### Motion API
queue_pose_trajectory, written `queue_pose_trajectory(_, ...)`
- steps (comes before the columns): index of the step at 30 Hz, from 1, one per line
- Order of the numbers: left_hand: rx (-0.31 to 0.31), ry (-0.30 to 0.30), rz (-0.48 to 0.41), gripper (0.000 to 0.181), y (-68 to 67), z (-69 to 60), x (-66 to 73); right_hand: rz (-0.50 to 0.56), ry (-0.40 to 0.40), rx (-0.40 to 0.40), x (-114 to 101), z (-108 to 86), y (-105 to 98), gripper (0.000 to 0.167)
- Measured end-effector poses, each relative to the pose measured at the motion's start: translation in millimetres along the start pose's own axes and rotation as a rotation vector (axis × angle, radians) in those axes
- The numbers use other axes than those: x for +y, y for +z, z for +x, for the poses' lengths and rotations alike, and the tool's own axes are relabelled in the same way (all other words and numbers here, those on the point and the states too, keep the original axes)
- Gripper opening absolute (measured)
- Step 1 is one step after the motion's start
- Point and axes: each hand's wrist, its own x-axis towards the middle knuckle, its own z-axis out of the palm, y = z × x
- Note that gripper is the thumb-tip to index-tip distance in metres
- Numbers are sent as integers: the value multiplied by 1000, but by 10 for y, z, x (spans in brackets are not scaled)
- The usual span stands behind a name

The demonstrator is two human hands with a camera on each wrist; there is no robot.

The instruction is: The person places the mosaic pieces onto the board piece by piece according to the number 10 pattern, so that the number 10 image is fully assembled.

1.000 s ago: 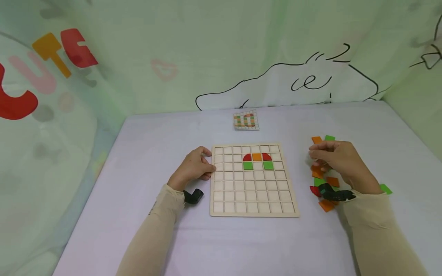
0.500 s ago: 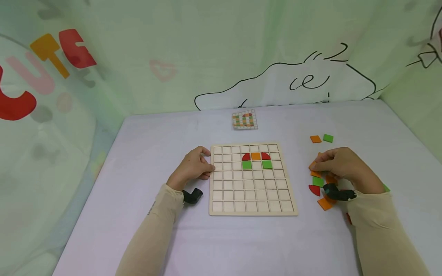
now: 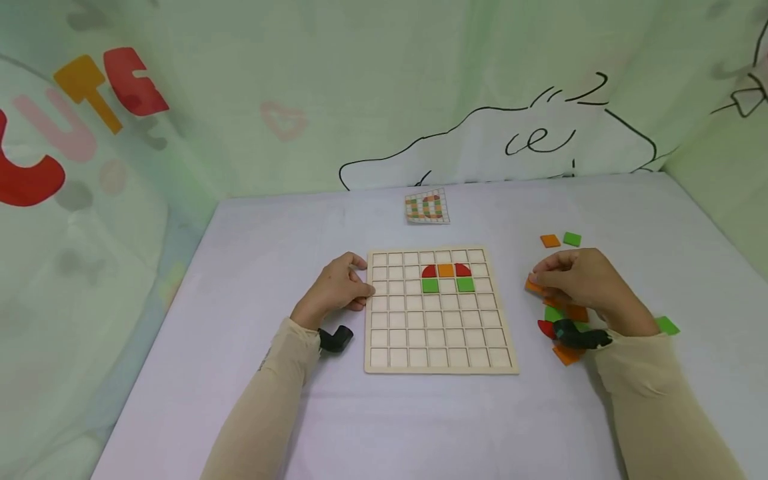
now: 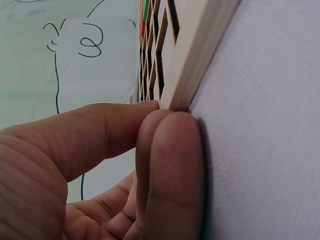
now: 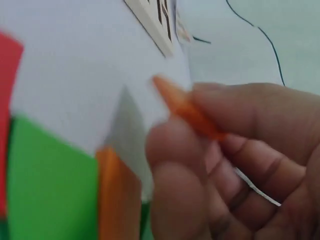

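A wooden grid board (image 3: 440,333) lies flat, holding two red quarter-round tiles, an orange square (image 3: 446,270) between them and two green squares below. At the board's left edge, my left hand (image 3: 336,287) pinches the rim between thumb and fingers; the left wrist view shows the fingertips against the wooden edge (image 4: 192,55). My right hand (image 3: 585,283) pinches an orange tile (image 5: 182,105) between thumb and fingers, raised above the table in the right wrist view. Under and beside this hand lie loose green, red and orange tiles, partly hidden by it.
A small patterned card (image 3: 427,207) lies behind the board. Beyond my right hand are an orange tile (image 3: 550,241) and a green tile (image 3: 573,239). Another green tile (image 3: 667,325) lies right of my right wrist. Printed curtains stand behind and beside the table.
My right hand went down to the loose tiles, then moved slightly up and left with an orange tile in its fingers. The left hand stays at the board's edge.
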Motion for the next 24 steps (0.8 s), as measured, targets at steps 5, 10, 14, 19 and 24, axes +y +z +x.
queue_pose_trajectory(5,4,-9,-6,51,-18,-3,9,155,-18,-2,-84,66,113,44)
queue_pose_trajectory(10,4,-1,-5,50,-26,0,-1,226,-50,-8,-196,54,216,45)
queue_pose_trajectory(14,2,1,-5,50,-25,3,-3,264,-95,-13,-259,50,308,40)
queue_pose_trajectory(19,6,-2,0,50,-13,7,5,307,-85,-64,-298,75,426,36)
queue_pose_trajectory(24,5,2,5,50,-2,23,0,297,-62,-97,-328,88,521,38)
